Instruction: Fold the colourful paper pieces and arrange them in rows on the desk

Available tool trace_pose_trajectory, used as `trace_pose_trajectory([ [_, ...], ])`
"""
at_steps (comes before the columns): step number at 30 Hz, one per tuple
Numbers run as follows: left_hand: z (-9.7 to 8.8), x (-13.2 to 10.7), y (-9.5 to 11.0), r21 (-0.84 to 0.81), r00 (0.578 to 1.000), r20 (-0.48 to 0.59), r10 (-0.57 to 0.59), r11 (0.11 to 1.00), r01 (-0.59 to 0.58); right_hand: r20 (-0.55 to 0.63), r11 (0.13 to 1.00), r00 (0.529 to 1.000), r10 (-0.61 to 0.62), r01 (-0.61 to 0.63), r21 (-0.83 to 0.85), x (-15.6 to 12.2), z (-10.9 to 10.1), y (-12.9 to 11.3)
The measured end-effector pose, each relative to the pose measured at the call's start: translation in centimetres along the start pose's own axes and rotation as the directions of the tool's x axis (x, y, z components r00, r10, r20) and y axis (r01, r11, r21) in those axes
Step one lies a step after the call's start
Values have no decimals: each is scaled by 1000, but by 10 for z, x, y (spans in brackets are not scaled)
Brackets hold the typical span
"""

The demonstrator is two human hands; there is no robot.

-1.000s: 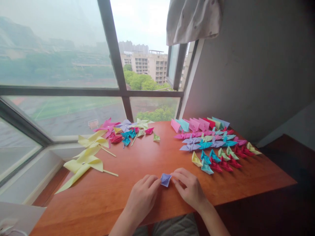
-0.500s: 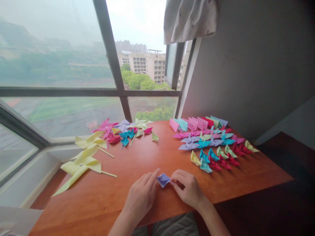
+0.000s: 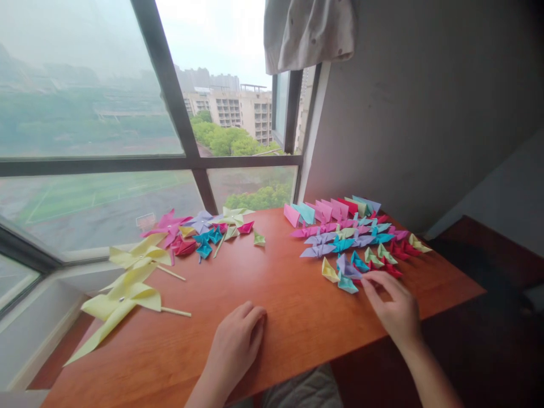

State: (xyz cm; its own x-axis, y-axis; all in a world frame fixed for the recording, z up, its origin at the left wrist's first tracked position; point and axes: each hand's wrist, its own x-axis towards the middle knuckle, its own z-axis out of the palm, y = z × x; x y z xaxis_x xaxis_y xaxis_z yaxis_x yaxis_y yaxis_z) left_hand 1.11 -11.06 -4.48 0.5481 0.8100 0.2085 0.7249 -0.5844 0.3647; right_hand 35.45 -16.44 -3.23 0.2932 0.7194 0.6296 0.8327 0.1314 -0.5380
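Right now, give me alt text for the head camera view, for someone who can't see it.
A person's right hand holds a purple origami boat by one tip among other colorful origami boats; the left hand rests on the brown table. Paper pinwheels lie at left, near a window.

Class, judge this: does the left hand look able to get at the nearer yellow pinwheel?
Probably yes: the left hand seems to rest on the table, right of the nearer yellow pinwheel, whose stick points its way with nothing visible between.

Upper-floor room, home-like: wooden table [image 3: 289,306], curtain [image 3: 310,34], window [image 3: 193,160] over sports field [image 3: 97,195].
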Motion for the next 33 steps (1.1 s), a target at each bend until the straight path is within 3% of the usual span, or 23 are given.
trace_pose_trajectory([
  [2,0,0,-1,2,1000,-2,4,1000,-4,-94,990,993,73,-84,-111,9,-24,30],
  [6,-1,0,0,3,1000,1,15,1000,-15,-159,950,975,156,-192,-245,16,-57,90],
  [12,0,1,0,0,1000,16,5,1000,-6,-150,897,976,161,-208,-390,9,-71,151],
  [26,1,3,-2,-19,999,36,-7,1000,7,-60,857,986,157,-166,-488,0,-62,179],
  [33,3,2,-5,-35,999,32,-9,999,10,-21,839,985,174,-159,-521,4,-62,177],
])
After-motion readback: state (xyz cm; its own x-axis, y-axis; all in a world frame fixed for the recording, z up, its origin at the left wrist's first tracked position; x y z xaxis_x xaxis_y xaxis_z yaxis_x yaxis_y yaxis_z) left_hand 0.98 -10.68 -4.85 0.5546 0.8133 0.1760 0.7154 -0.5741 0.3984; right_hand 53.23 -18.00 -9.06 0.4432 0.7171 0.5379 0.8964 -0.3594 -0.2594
